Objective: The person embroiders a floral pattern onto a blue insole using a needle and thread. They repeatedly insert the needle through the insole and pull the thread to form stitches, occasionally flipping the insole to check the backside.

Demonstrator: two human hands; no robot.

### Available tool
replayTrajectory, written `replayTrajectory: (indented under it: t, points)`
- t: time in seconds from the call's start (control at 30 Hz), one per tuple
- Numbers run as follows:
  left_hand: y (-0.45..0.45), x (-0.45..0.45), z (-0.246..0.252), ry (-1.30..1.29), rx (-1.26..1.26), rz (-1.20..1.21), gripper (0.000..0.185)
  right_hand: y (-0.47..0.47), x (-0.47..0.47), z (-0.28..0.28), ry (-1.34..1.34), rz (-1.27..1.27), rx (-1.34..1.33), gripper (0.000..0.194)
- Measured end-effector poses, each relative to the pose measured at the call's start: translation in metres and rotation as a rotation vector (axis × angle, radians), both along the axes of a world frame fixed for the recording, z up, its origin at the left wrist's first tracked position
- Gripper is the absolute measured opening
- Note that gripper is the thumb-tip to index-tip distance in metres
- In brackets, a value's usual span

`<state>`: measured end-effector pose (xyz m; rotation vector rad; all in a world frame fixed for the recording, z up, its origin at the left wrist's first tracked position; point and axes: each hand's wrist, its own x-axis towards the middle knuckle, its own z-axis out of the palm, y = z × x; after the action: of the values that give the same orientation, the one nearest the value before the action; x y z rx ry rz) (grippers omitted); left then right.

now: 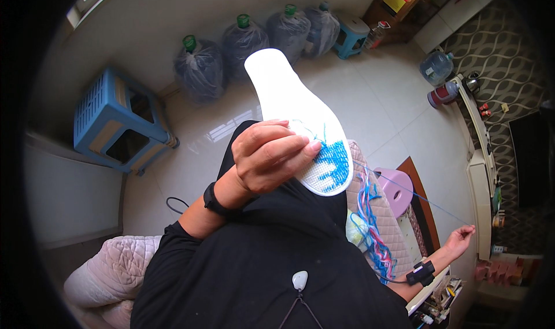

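A white shoe insole point(299, 103) with blue stitching over part of its wide end is held up in front of me. My left hand point(277, 155) grips it from its left edge, thumb and fingertips beside the stitched area; part of the insole is hidden behind the fingers. Short loose ends of blue thread lie on its face. A blue thread point(414, 192) runs taut from the insole's right side out to my right hand point(461, 240), whose fingertips are pinched together far to the right. Whether a needle is between those fingertips cannot be told.
Blue, pink and white thread skeins point(373, 225) lie on a quilted cover point(396, 242) at my right, near a pink stool point(395, 192). Bagged water bottles point(199, 71) line the wall. Blue plastic stools point(121, 121) are stacked at left.
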<state>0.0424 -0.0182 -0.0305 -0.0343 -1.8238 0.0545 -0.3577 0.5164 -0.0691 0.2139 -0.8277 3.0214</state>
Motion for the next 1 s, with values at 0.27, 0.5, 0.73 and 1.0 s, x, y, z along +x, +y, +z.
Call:
replayTrajectory:
  t: [0.27,0.5,0.73,1.0]
  points:
    - [0.000,-0.004,-0.001,-0.011,-0.031,-0.012,0.033,-0.185,0.097,0.028,0.172,0.161,0.539,0.016]
    - [0.004,-0.013,0.001,-0.040,-0.068,0.040,0.032,-0.353,0.201,0.077,0.405,0.918,0.838,0.024]
    - [0.003,-0.016,0.004,-0.258,0.110,-0.023,0.037,-0.388,0.221,0.071,0.416,0.927,0.779,0.011]
    - [-0.009,-0.008,0.022,-0.316,0.529,-0.079,0.030,-0.389,0.221,0.065,0.504,0.780,0.859,0.011]
